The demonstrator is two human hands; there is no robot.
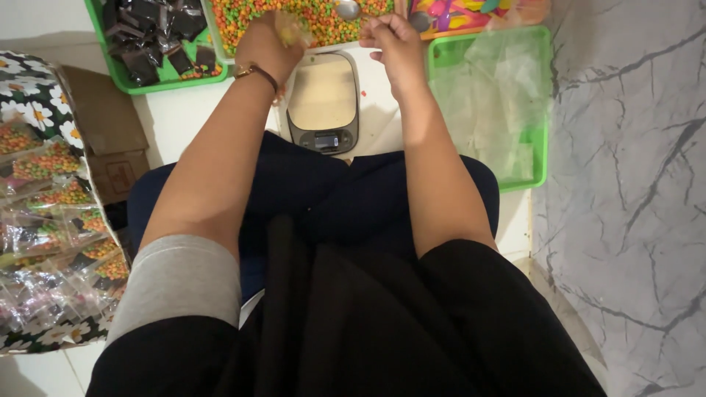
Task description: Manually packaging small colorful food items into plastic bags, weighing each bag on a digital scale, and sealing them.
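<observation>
My left hand [266, 44] holds a small clear plastic bag [292, 31] over a tray of small multicoloured candy pieces [243, 18]. My right hand [393, 40] is closed on the handle of a metal spoon [347, 9], whose bowl lies over the candy. A bracelet sits on my left wrist. Just below both hands stands a small digital kitchen scale [323, 99] with a bare beige platform.
A green tray [540, 103] of empty clear bags lies at the right. Another green tray [158, 40] with dark wrapped pieces is at top left. Several filled candy bags [51, 213] rest on a floral cloth at left. Marble-patterned wall at right.
</observation>
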